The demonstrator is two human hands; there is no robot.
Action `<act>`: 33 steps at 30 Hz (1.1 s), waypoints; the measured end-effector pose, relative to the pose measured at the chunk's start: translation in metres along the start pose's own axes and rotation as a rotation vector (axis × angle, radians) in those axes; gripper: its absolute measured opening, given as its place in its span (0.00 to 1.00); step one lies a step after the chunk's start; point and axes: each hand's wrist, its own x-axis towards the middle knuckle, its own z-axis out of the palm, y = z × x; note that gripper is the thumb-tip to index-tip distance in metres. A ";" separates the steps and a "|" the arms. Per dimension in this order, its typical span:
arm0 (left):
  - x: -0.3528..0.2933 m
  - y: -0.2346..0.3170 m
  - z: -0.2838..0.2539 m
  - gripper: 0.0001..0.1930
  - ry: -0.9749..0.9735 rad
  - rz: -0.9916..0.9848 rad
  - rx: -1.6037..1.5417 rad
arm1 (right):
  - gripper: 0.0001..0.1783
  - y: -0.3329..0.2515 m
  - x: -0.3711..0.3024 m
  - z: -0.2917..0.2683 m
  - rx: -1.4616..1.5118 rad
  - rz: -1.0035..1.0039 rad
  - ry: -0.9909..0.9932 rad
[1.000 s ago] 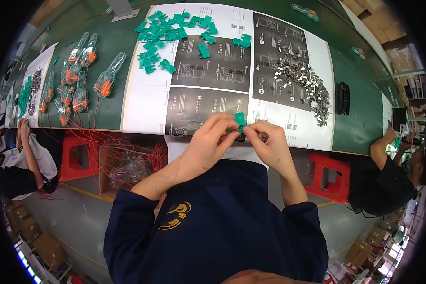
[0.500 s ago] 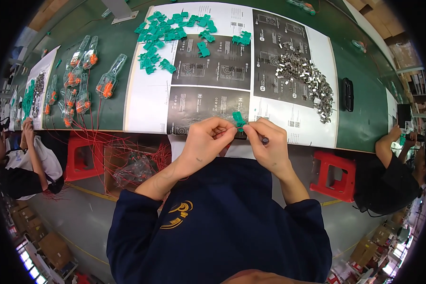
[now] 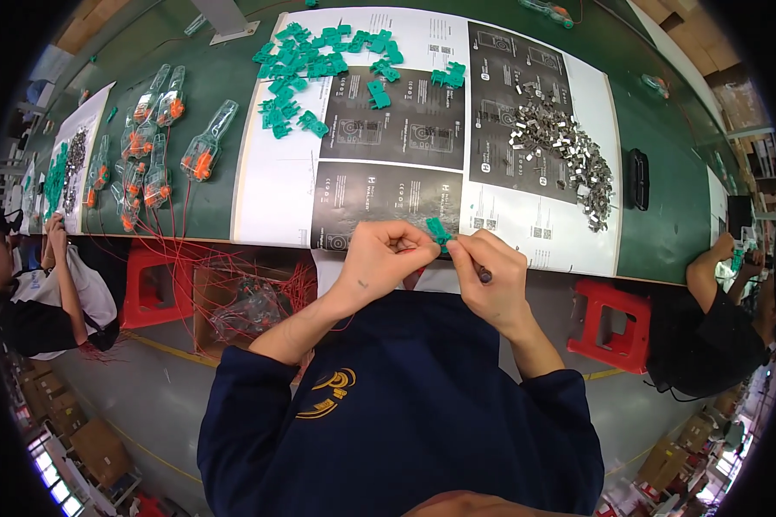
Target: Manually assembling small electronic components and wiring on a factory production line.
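Both my hands meet just over the table's near edge. Between their fingertips a small green plastic part (image 3: 438,230) sticks up, its lower end hidden by the fingers. My left hand (image 3: 386,263) is closed in a pinch at the part's lower left side. A bit of red wire shows below its fingers. My right hand (image 3: 494,280) is closed too, thumb and forefinger against the part's right side. A dark, thin round-handled tool (image 3: 485,275) is tucked in its curled fingers, with only the handle end showing.
A pile of green plastic parts (image 3: 297,65) lies on the printed sheets ahead. Small metal pieces (image 3: 578,155) are heaped to the right, near a black case (image 3: 637,179). Clear-and-orange units (image 3: 202,155) with red wires lie left. Red stools (image 3: 612,323) and co-workers flank me.
The view has shifted slightly, so the table contents sit a little lower and further right. The green part leans more to the left between my fingertips. Both hands keep their pinch.
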 end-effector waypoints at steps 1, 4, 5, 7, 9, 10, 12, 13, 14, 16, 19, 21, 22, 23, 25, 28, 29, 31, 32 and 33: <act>0.001 0.000 0.001 0.05 0.000 -0.001 0.001 | 0.02 -0.001 0.000 0.000 -0.013 0.000 0.015; 0.003 0.002 0.002 0.04 0.030 -0.032 -0.002 | 0.02 -0.004 0.001 0.003 -0.040 -0.002 0.043; 0.003 0.002 0.002 0.04 0.030 -0.032 -0.002 | 0.02 -0.003 0.000 0.005 -0.050 -0.023 0.071; 0.005 0.001 0.004 0.05 0.036 -0.064 -0.036 | 0.02 -0.002 -0.001 0.009 -0.070 -0.068 0.127; 0.007 0.004 0.003 0.06 0.038 -0.077 -0.052 | 0.02 0.001 -0.004 0.007 0.021 0.001 0.127; 0.006 0.008 -0.001 0.05 -0.006 -0.134 -0.103 | 0.03 0.002 -0.006 0.006 0.114 0.071 0.125; 0.005 0.014 -0.008 0.06 -0.095 -0.247 -0.205 | 0.03 0.001 -0.008 0.005 0.208 0.139 0.122; 0.005 0.013 -0.011 0.06 -0.092 -0.247 -0.203 | 0.05 -0.001 -0.010 0.005 0.416 0.292 0.108; 0.005 0.012 -0.014 0.07 -0.125 -0.252 -0.248 | 0.07 -0.003 -0.011 0.005 0.625 0.447 0.091; 0.011 0.017 -0.017 0.09 -0.197 -0.254 -0.335 | 0.09 -0.004 -0.006 0.003 0.834 0.596 0.075; 0.008 0.016 -0.005 0.10 -0.106 -0.019 -0.249 | 0.15 0.003 -0.003 0.005 0.972 0.757 0.053; 0.006 0.026 -0.003 0.11 -0.056 0.132 -0.198 | 0.15 -0.004 0.006 0.003 0.983 0.758 0.050; 0.005 0.029 -0.004 0.11 -0.040 0.410 0.097 | 0.16 -0.006 0.009 0.002 0.992 0.775 0.054; 0.005 0.032 -0.004 0.12 -0.021 0.683 0.396 | 0.17 -0.008 0.012 0.001 1.000 0.792 0.058; 0.006 0.035 -0.007 0.12 0.002 0.945 0.703 | 0.17 -0.004 0.014 0.000 1.047 0.800 0.010; 0.008 0.040 -0.015 0.16 -0.096 1.048 0.928 | 0.18 0.004 0.016 -0.005 1.138 0.821 -0.090; 0.009 0.041 -0.015 0.16 -0.090 1.052 0.933 | 0.16 0.003 0.020 -0.011 1.164 0.904 -0.134; 0.005 0.036 -0.012 0.14 -0.071 0.913 0.747 | 0.12 -0.004 0.026 -0.018 1.217 1.068 -0.238; 0.003 0.035 -0.013 0.13 -0.063 0.844 0.651 | 0.12 -0.008 0.025 -0.018 1.219 1.063 -0.249; 0.001 0.036 -0.014 0.13 -0.053 0.848 0.660 | 0.09 -0.014 0.023 -0.018 0.925 0.825 -0.260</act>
